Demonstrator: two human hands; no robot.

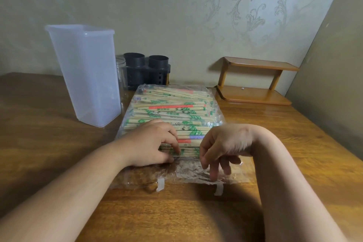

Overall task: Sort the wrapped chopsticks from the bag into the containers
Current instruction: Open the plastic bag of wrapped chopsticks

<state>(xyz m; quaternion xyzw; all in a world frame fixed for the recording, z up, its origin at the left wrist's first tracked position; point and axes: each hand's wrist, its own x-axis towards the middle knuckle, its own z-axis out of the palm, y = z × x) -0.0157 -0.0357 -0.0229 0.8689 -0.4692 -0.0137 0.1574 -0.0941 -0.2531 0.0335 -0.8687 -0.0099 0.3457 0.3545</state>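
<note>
lower centre, the left hand [151,143] seems to pinch the bag [172,108]; the right hand [222,147], fingers hanging loose, should pin the flap [186,175] flat.

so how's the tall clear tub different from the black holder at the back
The tall clear tub is translucent; the black holder is opaque. The tub is one squarish box, the holder two round tubes on a shared base. The tub stands nearer and rises well above the holder. Both stand upright on the table, tops open, nothing sticking out.
</note>
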